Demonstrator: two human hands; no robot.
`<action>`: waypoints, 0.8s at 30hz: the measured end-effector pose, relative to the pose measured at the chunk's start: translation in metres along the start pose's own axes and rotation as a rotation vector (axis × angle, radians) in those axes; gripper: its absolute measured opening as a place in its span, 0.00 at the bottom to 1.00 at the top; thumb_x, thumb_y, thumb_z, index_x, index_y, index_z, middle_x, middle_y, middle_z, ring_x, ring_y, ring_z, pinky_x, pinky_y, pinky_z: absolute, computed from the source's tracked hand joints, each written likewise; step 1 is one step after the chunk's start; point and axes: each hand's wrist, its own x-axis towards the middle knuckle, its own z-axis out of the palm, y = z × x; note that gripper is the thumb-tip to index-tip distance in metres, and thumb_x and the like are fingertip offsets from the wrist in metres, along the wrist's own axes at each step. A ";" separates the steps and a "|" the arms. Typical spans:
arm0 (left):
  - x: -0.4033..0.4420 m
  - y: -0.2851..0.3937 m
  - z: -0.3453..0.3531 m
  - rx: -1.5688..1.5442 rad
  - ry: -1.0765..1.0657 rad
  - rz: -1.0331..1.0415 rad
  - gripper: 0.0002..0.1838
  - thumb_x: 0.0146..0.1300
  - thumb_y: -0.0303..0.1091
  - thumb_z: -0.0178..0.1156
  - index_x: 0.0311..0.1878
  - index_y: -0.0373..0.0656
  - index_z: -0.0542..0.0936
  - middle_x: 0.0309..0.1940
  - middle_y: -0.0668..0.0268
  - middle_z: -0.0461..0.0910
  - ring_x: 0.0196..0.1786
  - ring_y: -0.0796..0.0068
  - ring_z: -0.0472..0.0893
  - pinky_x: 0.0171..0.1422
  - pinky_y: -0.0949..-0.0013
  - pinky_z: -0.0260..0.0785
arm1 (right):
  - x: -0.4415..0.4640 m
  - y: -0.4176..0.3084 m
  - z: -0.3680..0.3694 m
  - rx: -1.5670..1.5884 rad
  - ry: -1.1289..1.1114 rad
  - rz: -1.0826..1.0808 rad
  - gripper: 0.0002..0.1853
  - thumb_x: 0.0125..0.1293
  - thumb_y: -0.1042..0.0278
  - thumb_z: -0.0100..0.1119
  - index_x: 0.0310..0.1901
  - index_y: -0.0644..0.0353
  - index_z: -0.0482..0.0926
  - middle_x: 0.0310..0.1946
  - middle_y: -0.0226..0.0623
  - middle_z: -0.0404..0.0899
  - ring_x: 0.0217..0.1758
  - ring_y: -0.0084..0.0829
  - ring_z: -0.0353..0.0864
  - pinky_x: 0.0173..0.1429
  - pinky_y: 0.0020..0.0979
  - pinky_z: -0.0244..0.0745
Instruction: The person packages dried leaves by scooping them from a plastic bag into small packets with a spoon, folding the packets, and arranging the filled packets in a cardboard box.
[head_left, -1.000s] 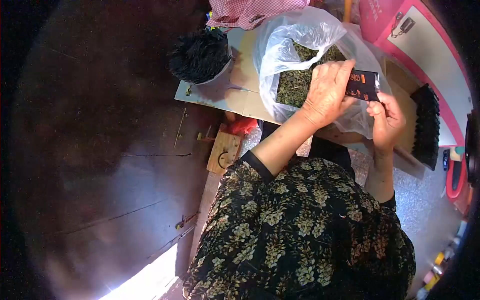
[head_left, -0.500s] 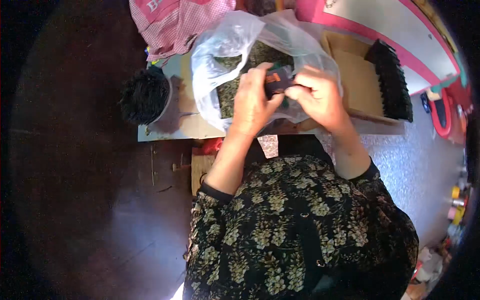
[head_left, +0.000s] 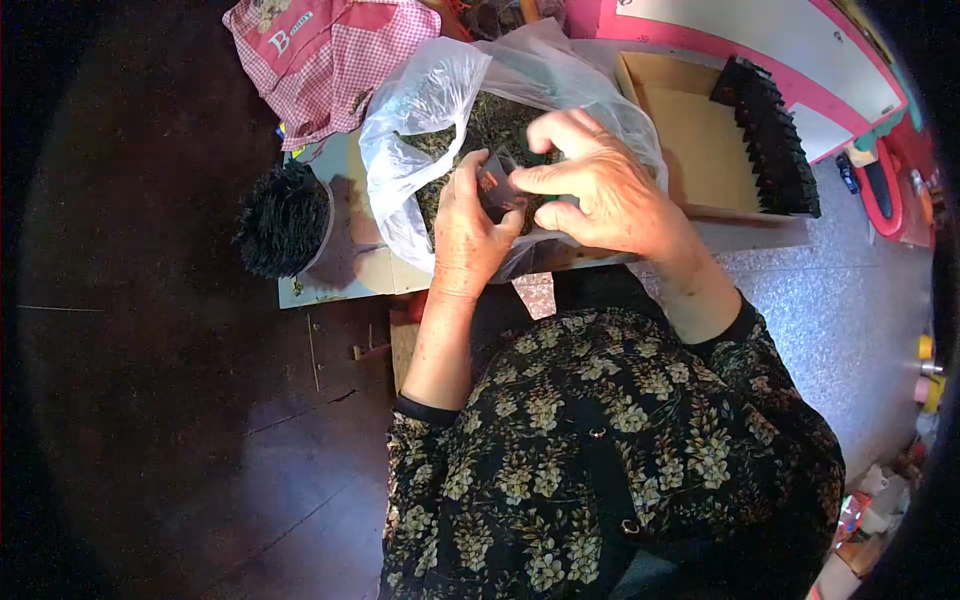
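Observation:
My left hand (head_left: 468,232) is closed around a small dark packet (head_left: 493,190) with orange print, fingers behind it and thumb at its lower edge. My right hand (head_left: 612,195) reaches in from the right, index finger stretched to the packet's right edge. Its thumb is apart from the index finger, and nothing shows between them. Both hands are over an open clear plastic bag (head_left: 385,165). Inside the bag lies a heap of dark green-brown dried bits, like loose leaves (head_left: 500,118), partly hidden by my hands.
Right of the bag, a shallow cardboard box (head_left: 700,150) holds a row of black packets (head_left: 775,140). A tub of thin black strips (head_left: 285,220) stands at the table's left edge. Pink checked cloth (head_left: 340,60) lies behind. A red basin-like object (head_left: 885,195) is far right.
My right hand has loosened from a pinch at the packet, with its index finger now extended. The packet has tilted and moved slightly left and down with my left hand. The view has shifted slightly.

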 end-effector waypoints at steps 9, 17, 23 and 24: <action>0.005 0.018 -0.009 0.121 0.011 0.123 0.38 0.40 0.27 0.68 0.60 0.44 0.67 0.44 0.53 0.77 0.48 0.47 0.75 0.53 0.52 0.70 | -0.001 0.004 0.011 -0.284 -0.172 0.097 0.12 0.48 0.58 0.63 0.25 0.60 0.80 0.32 0.40 0.80 0.48 0.42 0.76 0.58 0.45 0.66; 0.007 0.010 -0.015 0.190 0.029 0.122 0.41 0.36 0.24 0.74 0.60 0.46 0.70 0.44 0.56 0.77 0.49 0.50 0.75 0.55 0.55 0.69 | 0.008 -0.003 0.010 0.021 -0.219 0.193 0.15 0.46 0.60 0.64 0.29 0.65 0.78 0.31 0.44 0.78 0.41 0.48 0.76 0.45 0.44 0.72; 0.004 0.013 -0.018 0.123 0.021 0.094 0.39 0.36 0.23 0.74 0.58 0.46 0.72 0.45 0.56 0.78 0.50 0.51 0.76 0.54 0.56 0.70 | 0.009 -0.008 0.014 -0.206 -0.241 0.229 0.15 0.46 0.59 0.63 0.30 0.64 0.79 0.30 0.45 0.77 0.41 0.48 0.76 0.44 0.45 0.72; 0.005 0.018 -0.018 0.122 0.020 0.096 0.39 0.36 0.23 0.74 0.58 0.46 0.72 0.45 0.56 0.78 0.50 0.51 0.76 0.54 0.56 0.70 | 0.008 -0.009 0.010 -0.207 -0.241 0.230 0.15 0.46 0.59 0.63 0.30 0.64 0.79 0.30 0.45 0.77 0.41 0.48 0.76 0.44 0.45 0.72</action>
